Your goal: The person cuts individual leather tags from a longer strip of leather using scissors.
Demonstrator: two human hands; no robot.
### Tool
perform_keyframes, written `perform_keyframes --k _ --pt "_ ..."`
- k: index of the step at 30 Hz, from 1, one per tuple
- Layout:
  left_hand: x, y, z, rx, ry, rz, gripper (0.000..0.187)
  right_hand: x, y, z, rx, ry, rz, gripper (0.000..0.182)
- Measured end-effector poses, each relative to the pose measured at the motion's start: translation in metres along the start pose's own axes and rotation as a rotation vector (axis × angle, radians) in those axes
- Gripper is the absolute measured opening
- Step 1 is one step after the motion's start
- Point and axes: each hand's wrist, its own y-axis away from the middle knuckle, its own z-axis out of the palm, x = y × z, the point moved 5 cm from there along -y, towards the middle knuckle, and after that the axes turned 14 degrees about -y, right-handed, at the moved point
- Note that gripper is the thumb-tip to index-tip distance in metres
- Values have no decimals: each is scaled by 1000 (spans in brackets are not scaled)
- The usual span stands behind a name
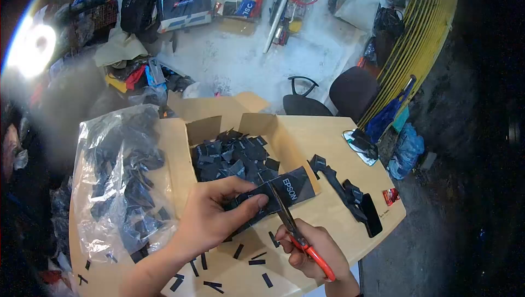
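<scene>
My left hand (210, 215) pinches a black label strip (299, 186) with white EPSON lettering between thumb and fingers. My right hand (320, 250) is closed round the red handles of a pair of scissors (286, 219). The blades lie across the strip, just right of my left thumb. Behind the strip, an open cardboard box (291, 146) holds many small black cut pieces (235, 155). Several narrow black offcuts (257, 262) are scattered on the table below my hands.
A clear plastic bag (117, 182) with black pieces inside lies on the table's left. To the right are more black strips (334, 183), a phone (373, 215) and a small red packet (390, 196). Chairs (354, 92) stand behind the table (350, 245).
</scene>
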Motion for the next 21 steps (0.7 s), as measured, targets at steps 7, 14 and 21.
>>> perform_keyframes --k 7,14,21 --pt "-2 2 1 -8 63 -32 17 -3 -1 2 11 60 18 71" --pt "-1 3 0 2 55 -26 16 -4 0 3 21 10 3 71" --pt "2 4 -1 5 53 -14 16 -1 0 1 24 76 -9 66"
